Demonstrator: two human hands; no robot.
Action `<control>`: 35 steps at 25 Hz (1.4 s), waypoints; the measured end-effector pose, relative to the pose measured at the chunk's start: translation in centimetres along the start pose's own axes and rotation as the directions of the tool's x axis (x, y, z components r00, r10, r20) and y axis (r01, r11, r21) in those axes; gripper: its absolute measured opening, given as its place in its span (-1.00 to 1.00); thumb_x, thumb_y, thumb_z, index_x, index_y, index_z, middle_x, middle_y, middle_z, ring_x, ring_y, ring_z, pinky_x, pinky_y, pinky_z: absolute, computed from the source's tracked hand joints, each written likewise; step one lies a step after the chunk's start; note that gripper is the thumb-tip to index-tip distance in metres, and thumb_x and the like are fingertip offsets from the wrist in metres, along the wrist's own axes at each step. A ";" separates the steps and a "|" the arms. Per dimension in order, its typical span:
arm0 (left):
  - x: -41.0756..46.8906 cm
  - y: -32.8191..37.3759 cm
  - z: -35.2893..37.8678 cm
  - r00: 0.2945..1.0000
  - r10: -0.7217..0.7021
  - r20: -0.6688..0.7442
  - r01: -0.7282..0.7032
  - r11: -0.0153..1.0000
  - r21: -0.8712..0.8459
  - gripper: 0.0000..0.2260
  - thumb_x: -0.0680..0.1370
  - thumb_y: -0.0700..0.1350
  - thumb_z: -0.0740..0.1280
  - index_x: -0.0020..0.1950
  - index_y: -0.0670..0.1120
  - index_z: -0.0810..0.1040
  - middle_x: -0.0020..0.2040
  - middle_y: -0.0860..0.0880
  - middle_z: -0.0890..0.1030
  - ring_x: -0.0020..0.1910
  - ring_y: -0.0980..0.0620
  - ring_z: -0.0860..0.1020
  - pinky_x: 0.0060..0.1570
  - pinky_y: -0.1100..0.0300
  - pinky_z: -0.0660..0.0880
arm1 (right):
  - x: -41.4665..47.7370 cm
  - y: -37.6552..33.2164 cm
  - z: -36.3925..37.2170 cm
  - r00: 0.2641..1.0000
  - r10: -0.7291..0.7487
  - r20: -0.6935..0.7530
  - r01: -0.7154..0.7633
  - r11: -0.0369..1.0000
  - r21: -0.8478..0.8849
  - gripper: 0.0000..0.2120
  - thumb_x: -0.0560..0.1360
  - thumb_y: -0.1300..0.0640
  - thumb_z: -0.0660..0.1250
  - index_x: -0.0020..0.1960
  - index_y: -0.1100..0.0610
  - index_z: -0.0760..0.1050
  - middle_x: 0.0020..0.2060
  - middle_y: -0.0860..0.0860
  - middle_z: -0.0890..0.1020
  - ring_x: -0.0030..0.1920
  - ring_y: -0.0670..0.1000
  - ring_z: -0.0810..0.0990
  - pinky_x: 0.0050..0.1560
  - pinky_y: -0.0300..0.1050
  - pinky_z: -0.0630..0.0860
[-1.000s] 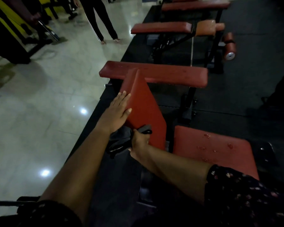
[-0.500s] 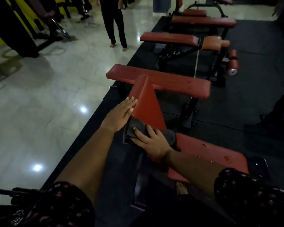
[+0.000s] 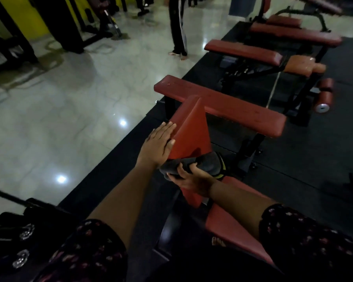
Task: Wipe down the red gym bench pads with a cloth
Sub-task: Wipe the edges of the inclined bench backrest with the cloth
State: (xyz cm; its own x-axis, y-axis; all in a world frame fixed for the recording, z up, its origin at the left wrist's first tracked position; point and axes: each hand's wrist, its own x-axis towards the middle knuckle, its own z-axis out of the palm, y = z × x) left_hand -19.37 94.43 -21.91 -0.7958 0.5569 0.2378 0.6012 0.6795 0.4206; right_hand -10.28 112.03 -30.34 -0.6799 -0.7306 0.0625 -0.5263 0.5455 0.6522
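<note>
**Item 1: dark grey, soft bunched fabric cloth** (image 3: 204, 163), with a yellowish strip at one edge.
- Place: pressed against the lower end of the inclined pad, just above its junction with the seat pad.
- Handling (judged): light, limp and easily bunched. It is best taken as a wad in the palm so a broad face meets the vinyl. Loose ends may trail off the pad edge.

**Item 2: red, vinyl-covered, wedge-looking inclined pad** (image 3: 192, 129) of the near bench.
- Look: smooth, faintly glossy, lit orange-red on its right face and darker on the left edge.
- Handling (judged): firm padding over a rigid frame with a slick surface. It is steadied by its side edge, not lifted.

**Item 3: red, flat vinyl seat pad** (image 3: 232, 226), below and to the right of the inclined pad, partly hidden by the right forearm.

**Item 4: left hand** (image 3: 158, 146). The fingers are straight and together, laid flat against the left edge of the inclined pad. It holds nothing.

**Item 5: right hand** (image 3: 190, 178). The fingers are curled round the cloth from beneath, gripping it at the foot of the inclined pad.

**Item 6: long red flat bench** (image 3: 232, 108), crosswise just behind the inclined pad's top. Small pale flecks show on it, possibly droplets.

**Item 7: black rubber mat** (image 3: 293, 163) under the inclined pad, with a pale polished stone floor (image 3: 59, 119) to its left.
</note>
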 end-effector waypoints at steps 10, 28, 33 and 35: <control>-3.4 -1.1 1.2 0.943 -0.268 -0.198 0.273 0.962 -0.002 -0.46 0.63 0.13 -0.10 0.56 -0.09 0.14 0.54 -0.04 0.26 0.54 -0.03 0.16 0.44 -0.19 0.23 | 0.3 9.9 -1.2 0.914 -0.107 -0.392 0.127 0.992 0.026 -0.58 0.53 0.21 0.27 0.33 -0.12 0.46 0.45 -0.05 0.31 0.19 0.21 0.41 -0.22 0.01 0.49; 0.9 5.0 2.0 0.927 -0.310 -0.212 0.362 0.889 0.281 -0.41 0.57 0.15 0.06 0.56 -0.07 0.23 0.52 -0.09 0.30 0.54 -0.04 0.18 0.53 -0.02 0.04 | 3.7 25.2 2.6 0.849 0.461 0.258 -0.525 0.681 0.511 -0.52 0.57 0.18 0.17 0.45 -0.13 0.32 0.51 -0.03 0.21 0.31 0.22 0.31 0.14 0.10 0.43; 4.5 6.1 1.3 0.943 -0.330 -0.030 0.302 0.817 0.492 -0.35 0.61 0.14 0.13 0.61 -0.03 -0.04 0.61 -0.03 0.03 0.58 0.01 0.00 0.54 -0.06 -0.11 | 4.8 24.0 3.0 0.888 0.418 0.190 -0.442 0.665 0.602 -0.45 0.52 0.19 0.24 0.47 -0.14 0.30 0.50 -0.02 0.23 0.30 0.26 0.29 0.06 0.08 0.45; 6.6 6.0 1.3 0.943 -0.325 0.065 0.243 0.811 0.533 -0.31 0.61 0.16 0.13 0.61 -0.04 -0.13 0.61 -0.02 -0.06 0.58 0.00 -0.06 0.54 -0.08 -0.10 | 4.4 24.1 4.1 0.905 0.404 0.136 -0.393 0.671 0.629 -0.43 0.51 0.20 0.26 0.47 -0.14 0.29 0.51 -0.03 0.20 0.33 0.26 0.28 0.06 0.11 0.47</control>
State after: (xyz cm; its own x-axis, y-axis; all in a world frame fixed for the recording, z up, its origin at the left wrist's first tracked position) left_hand -20.91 102.79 -18.91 -0.9416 0.3353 0.0310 0.3327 0.9406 -0.0678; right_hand -28.09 123.65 -17.47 -0.8969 -0.3852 0.2174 -0.4066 0.9115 -0.0624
